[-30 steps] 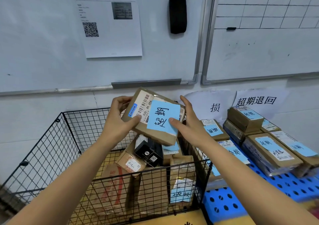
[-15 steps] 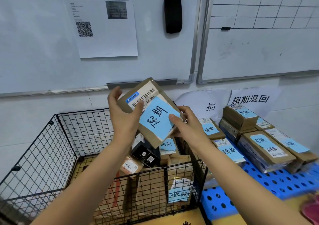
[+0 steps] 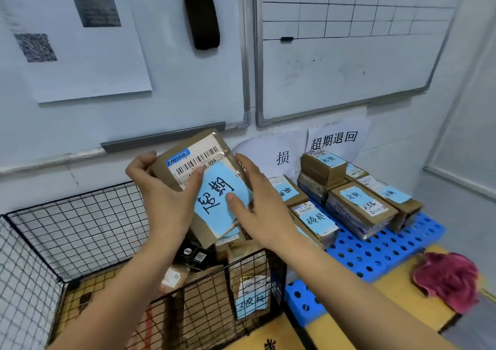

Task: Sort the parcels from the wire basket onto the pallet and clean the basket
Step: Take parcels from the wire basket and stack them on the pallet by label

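Above the wire basket (image 3: 69, 226): one parcel (image 3: 209, 183) is held clear of the rest, its face tilted toward the camera, likely so its blue note (image 3: 217, 216) can be read.
Left grip (image 3: 163, 191): closed round the upper left edge, thumb laid on the barcode label (image 3: 196, 159).
Right grip (image 3: 257, 204): the parcel is pinched, thumb on the note and fingers along the right edge.
Pallet (image 3: 375, 247): piles are grouped under signs; the note's wording seems matched to the 超期退回 sign (image 3: 334, 140).
Red cloth (image 3: 448, 280): kept beside the pallet, presumably for wiping the basket.
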